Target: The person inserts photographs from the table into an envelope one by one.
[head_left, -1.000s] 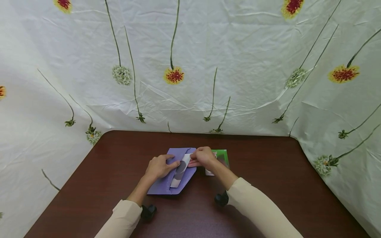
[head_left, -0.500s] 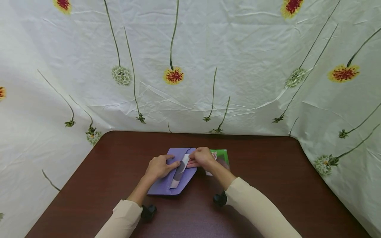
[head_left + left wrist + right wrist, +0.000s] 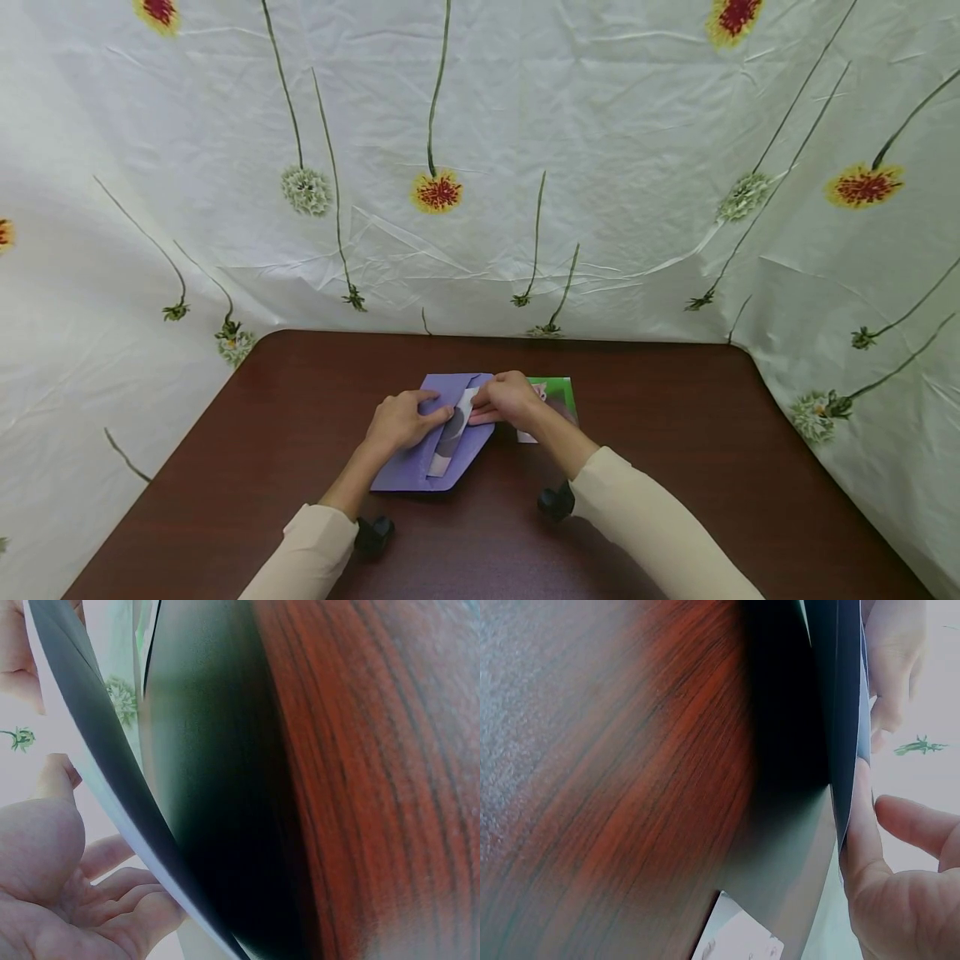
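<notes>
A purple envelope [image 3: 405, 472] lies on the table, its flap spread toward the right. A white card with grey shapes [image 3: 447, 442] sits partly inside its slanted opening, one long strip still showing. My left hand [image 3: 401, 421] rests on the envelope's left part, fingers spread, the thumb reaching to the opening's edge. With my right hand [image 3: 510, 397] I pinch the card's upper right edge, the other fingers lying over the flap. In both wrist views the envelope [image 3: 112, 765] appears edge-on, with a dark shadow under it. The card's inserted part is hidden.
A green-bordered picture card [image 3: 561, 389] lies right of the envelope, partly covered by my right hand and wrist. Dark reddish-brown wood makes up the table [image 3: 660, 433]. Behind and beside it hangs a white flowered cloth [image 3: 630, 167].
The card has slid slightly left, so a narrower strip of it shows. My right hand has shifted a little left with it. My left hand and the envelope stay in place.
</notes>
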A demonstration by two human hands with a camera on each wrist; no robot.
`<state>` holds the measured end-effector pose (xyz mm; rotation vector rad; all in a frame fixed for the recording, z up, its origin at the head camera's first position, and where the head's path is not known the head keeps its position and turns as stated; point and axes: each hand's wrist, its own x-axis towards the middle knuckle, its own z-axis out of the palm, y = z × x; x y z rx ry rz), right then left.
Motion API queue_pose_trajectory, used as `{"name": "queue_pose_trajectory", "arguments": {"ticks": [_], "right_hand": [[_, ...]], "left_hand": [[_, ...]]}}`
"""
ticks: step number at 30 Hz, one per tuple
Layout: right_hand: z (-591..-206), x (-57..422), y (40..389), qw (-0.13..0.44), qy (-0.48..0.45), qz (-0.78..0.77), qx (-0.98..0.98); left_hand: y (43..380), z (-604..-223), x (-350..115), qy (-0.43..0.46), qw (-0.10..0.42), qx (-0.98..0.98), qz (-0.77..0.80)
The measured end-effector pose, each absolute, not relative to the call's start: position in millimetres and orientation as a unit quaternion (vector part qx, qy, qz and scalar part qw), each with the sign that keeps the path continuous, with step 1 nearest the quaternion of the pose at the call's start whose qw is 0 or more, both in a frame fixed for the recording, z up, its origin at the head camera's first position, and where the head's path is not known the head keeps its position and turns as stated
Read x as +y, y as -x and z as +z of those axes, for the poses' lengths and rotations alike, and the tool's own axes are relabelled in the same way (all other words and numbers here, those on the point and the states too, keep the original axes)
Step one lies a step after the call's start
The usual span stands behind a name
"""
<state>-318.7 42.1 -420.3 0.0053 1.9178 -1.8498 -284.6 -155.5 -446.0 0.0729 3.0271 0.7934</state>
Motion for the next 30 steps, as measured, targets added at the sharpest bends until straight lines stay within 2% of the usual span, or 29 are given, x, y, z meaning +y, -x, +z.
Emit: {"name": "queue_pose_trajectory", "arguments": {"ticks": [30], "right_hand": [[-428.8,30.0,317.7,0.225,-0.007,-0.689,0.689]], "left_hand": [[285.1,-446.7,-156.2,-0.029,0.007,0.967,0.253]]}}
